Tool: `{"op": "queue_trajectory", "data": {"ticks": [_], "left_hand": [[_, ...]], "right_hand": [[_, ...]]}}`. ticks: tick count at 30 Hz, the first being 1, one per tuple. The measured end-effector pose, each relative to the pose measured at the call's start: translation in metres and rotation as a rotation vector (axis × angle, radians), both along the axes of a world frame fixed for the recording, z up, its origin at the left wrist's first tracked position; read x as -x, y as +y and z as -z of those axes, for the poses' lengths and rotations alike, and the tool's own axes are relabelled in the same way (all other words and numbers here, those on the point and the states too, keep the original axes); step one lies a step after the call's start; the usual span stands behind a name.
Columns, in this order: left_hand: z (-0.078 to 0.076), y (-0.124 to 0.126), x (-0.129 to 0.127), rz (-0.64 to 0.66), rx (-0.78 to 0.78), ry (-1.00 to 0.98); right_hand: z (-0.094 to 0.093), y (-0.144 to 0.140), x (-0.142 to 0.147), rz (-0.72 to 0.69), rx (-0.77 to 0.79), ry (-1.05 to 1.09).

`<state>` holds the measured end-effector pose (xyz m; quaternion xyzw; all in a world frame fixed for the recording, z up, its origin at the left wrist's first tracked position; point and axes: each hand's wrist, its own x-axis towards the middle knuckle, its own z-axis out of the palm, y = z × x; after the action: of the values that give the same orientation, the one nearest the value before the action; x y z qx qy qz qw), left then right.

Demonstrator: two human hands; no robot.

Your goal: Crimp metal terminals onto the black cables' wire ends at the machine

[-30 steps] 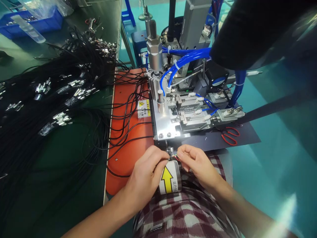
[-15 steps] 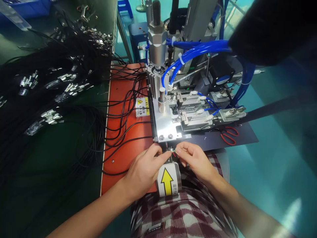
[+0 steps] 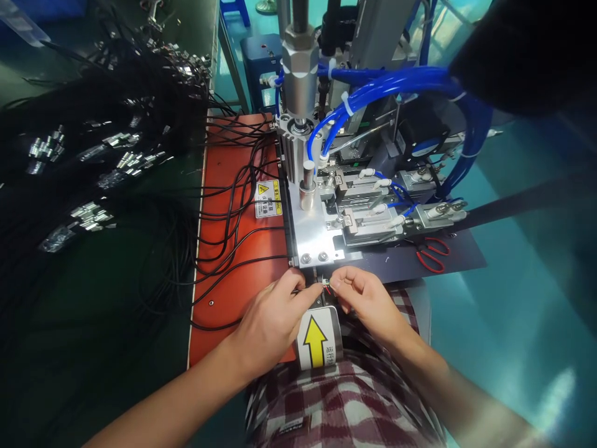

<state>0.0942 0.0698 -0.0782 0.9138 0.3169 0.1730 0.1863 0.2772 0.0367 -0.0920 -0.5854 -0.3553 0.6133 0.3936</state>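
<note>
My left hand [image 3: 275, 314] is at the front edge of the machine, its fingers bent and the thumb tip pressed down by a small cluster of thin wires [image 3: 327, 287], some red and some pale. Across from it, my right hand [image 3: 366, 302] pinches the other side of this cluster between thumb and forefinger, the remaining fingers curled. What lies under the left fingers is hidden. Just below the fingertips is a white label with a yellow arrow [image 3: 316, 341]. Black cables [image 3: 237, 246] run over the orange-red board [image 3: 242, 292] to the machine's left edge.
The machine's metal plate [image 3: 317, 239] and small cylinders [image 3: 373, 230] stand beyond my hands, with blue air hoses [image 3: 401, 84] arching above. Red-handled scissors [image 3: 433, 255] lie to the right. Bundles of black cables with shiny metal connectors [image 3: 91, 218] cover the left table.
The view has shifted slightly, so the machine and cables sit a little differently in the picture. Both hands keep almost the same place and grip.
</note>
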Motion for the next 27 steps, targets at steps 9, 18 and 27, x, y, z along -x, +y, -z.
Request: {"op": "queue_trajectory", "data": {"ticks": [9,18,27], "left_hand": [[-0.001,-0.001,-0.001,-0.004,0.009,0.0],[0.001,-0.001,-0.001,-0.005,0.012,-0.004],[0.001,-0.001,-0.001,-0.008,0.033,-0.005]], "right_hand": [[0.0,-0.001,0.001,-0.007,-0.009,-0.043],[0.004,-0.005,0.004,0.009,-0.057,-0.158],[-0.002,-0.007,0.01,0.022,-0.19,-0.503]]}}
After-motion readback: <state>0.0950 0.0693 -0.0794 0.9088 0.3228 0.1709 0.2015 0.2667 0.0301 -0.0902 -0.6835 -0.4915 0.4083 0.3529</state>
